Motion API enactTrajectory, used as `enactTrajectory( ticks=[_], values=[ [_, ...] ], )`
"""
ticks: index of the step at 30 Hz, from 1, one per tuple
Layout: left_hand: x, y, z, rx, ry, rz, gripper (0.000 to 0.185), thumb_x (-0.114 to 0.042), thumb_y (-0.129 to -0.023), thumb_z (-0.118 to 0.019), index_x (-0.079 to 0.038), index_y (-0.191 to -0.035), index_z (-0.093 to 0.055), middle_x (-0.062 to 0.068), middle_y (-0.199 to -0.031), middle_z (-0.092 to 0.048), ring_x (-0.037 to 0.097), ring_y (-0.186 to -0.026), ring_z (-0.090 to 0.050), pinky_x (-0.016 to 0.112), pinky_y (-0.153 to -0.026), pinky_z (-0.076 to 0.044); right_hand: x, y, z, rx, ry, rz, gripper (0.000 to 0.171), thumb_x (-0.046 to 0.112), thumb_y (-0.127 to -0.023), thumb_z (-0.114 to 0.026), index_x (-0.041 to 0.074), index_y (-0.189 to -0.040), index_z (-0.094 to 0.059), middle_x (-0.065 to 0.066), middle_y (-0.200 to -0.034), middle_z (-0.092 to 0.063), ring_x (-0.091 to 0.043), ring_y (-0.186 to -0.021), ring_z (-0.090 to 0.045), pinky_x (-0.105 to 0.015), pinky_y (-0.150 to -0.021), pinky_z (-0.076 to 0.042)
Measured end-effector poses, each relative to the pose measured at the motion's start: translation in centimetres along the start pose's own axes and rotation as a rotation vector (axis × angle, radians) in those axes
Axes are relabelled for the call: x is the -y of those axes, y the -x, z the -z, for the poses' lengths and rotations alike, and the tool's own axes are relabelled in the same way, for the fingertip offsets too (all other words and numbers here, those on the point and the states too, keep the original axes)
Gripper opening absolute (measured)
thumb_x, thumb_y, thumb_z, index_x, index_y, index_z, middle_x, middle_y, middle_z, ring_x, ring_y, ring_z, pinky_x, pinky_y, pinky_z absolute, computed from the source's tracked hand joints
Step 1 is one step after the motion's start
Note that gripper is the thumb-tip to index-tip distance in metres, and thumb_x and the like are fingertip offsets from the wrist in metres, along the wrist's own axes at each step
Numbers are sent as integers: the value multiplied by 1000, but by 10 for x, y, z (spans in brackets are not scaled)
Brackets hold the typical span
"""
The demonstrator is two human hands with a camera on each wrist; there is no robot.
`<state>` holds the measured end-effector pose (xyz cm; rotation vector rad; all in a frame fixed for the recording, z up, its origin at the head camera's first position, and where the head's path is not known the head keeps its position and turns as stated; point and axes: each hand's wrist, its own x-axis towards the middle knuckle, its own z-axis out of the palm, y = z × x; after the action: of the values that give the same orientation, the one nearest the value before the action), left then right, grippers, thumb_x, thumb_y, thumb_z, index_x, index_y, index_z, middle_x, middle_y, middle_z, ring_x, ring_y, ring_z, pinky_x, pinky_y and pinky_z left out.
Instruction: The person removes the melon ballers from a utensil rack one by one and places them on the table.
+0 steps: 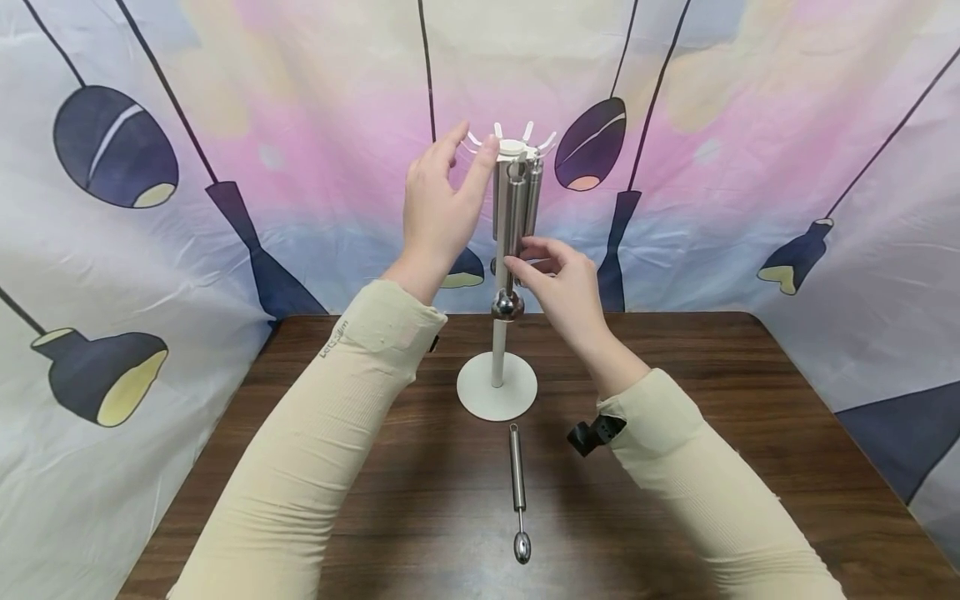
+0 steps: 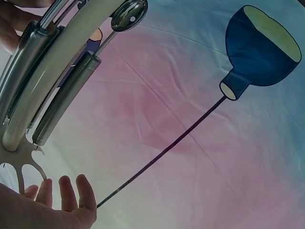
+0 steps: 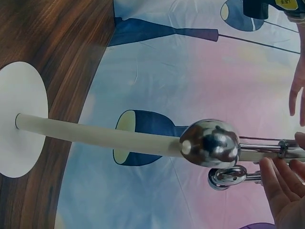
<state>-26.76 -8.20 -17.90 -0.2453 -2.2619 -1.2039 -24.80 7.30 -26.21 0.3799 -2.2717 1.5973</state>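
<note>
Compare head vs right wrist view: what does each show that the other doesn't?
Only the head view shows the left hand with its thumb at the stand's white hook crown, and the loose steel scoop lying on the table.

Only the right wrist view shows a second, smaller utensil head beneath the round steel ball.

Both show the white stand, its hanging steel utensils, and the right hand at their handles.

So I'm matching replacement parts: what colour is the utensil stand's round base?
Off-white, plain; the stand's base shows best in the head view.
</note>
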Motion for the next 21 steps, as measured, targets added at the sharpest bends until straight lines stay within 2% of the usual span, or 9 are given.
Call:
enactTrajectory(
  ticks=[7,12,16,18,21],
  values=[
    [-1,0,0,-5,-5,5,59,-58,-98,-47,-26,-148,-48,-8,-148,-51,11,-126,-49,30,-104,-41,1,-3,-2,21,-14,42,34,24,-92,-70,5,-121,-68,-11,-109,-72,-25,-88,-71,-38,-79,-60],
    [-1,-1,0,1,10,18,59,-59,-98,-47,-26,-147,-48,-9,-146,-53,10,-125,-49,30,-102,-41,4,-1,0,32,-16,47,29,23,-91,-71,6,-115,-69,-9,-103,-71,-22,-80,-70,-29,-71,-57],
    [0,-2,0,0,19,19,59,-58,-98,-47,-26,-147,-48,-11,-146,-53,11,-126,-49,30,-104,-41,8,1,1,33,-27,45,28,22,-91,-71,5,-113,-69,-9,-102,-71,-17,-77,-69,-26,-69,-58],
    [0,-3,0,0,21,14,60,-58,-98,-47,-25,-148,-48,-10,-146,-53,12,-128,-49,30,-105,-40,10,2,2,29,-34,46,28,22,-91,-71,4,-113,-69,-10,-101,-71,-21,-77,-69,-31,-70,-59],
    [0,-3,0,1,15,4,60,-57,-99,-46,-24,-149,-47,-10,-147,-53,11,-130,-48,29,-107,-39,13,3,4,22,-39,49,27,21,-90,-71,5,-112,-69,-10,-101,-70,-30,-80,-70,-31,-70,-58]
  ],
)
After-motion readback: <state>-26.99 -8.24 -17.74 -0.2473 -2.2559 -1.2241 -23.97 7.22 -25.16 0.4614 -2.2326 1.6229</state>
